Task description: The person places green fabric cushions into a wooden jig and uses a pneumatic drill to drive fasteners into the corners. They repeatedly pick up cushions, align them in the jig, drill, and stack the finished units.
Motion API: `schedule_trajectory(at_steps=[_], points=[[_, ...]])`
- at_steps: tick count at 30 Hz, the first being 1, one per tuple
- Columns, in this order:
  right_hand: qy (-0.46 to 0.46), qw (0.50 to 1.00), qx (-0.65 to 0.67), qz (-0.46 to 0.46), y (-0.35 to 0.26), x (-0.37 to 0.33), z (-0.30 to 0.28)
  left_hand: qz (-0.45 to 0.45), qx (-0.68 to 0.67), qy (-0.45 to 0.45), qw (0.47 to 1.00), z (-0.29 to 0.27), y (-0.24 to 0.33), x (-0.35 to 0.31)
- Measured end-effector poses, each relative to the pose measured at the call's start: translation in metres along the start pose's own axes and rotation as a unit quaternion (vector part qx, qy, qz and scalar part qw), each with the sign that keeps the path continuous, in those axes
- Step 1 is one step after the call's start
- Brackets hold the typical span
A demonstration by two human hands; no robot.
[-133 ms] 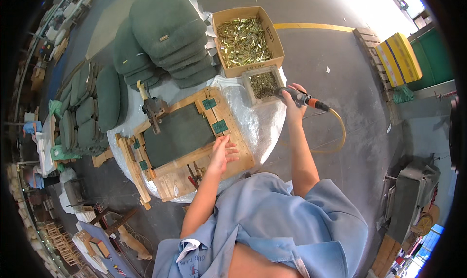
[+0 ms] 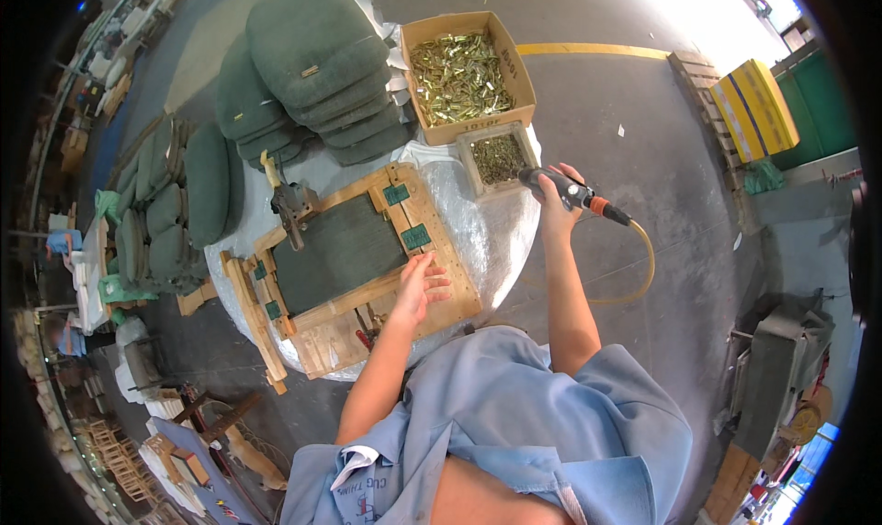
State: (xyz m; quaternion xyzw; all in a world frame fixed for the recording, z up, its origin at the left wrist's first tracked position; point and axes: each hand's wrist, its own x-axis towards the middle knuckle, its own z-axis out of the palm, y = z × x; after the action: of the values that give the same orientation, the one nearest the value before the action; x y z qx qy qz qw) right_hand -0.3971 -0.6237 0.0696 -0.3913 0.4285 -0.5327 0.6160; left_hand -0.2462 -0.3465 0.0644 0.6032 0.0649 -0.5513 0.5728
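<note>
In my right hand [image 2: 557, 208] is a black-and-grey air screwdriver [image 2: 577, 194] with an orange fitting and a yellow hose. Its front end is by the right rim of a small open box [image 2: 469, 173] of little screws; I cannot tell whether it touches the screws. My left hand [image 2: 421, 291], empty with fingers apart, is at the near right part of a wooden jig [image 2: 457, 277]. A dark green padded panel [image 2: 335, 259] lies inside the jig, between small green blocks. A red-handled clamp [image 2: 366, 332] sits on the near side, and a metal device [image 2: 292, 213] with a yellowish handle at the far left.
A cardboard box [image 2: 516, 73] full of shiny brass-coloured metal pieces stands behind the small box. Stacked dark green cushions [image 2: 317, 43] rise at the back left, with more cushions [image 2: 207, 180] further left. Plastic wrap covers the rounded table [image 2: 501, 240]. The yellow hose loops down at right.
The rear of the screwdriver has swung slightly down and right, and its hose has shifted with it. My left hand has barely moved.
</note>
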Motion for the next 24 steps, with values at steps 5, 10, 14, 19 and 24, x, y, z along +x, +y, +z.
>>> schedule_trajectory(at_steps=[5,10,14,19,24], points=[[-0.028,0.999,0.011,-0.030,-0.055,-0.046,0.003,0.026,0.037,-0.018,0.999,0.003,0.024,0.004],[-0.115,0.992,0.060,-0.001,-0.106,-0.096,0.009,0.114,-0.002,0.001,0.993,0.025,0.068,0.013],[-0.194,0.980,0.051,0.018,-0.116,-0.120,0.004,0.171,-0.046,-0.007,0.984,0.054,0.102,0.001],[-0.252,0.967,0.019,0.020,-0.112,-0.137,0.013,0.247,0.047,0.120,0.960,0.029,0.078,0.024],[-0.165,0.985,-0.036,-0.029,-0.064,-0.111,0.015,0.128,-0.185,0.130,0.966,-0.070,0.032,0.016]])
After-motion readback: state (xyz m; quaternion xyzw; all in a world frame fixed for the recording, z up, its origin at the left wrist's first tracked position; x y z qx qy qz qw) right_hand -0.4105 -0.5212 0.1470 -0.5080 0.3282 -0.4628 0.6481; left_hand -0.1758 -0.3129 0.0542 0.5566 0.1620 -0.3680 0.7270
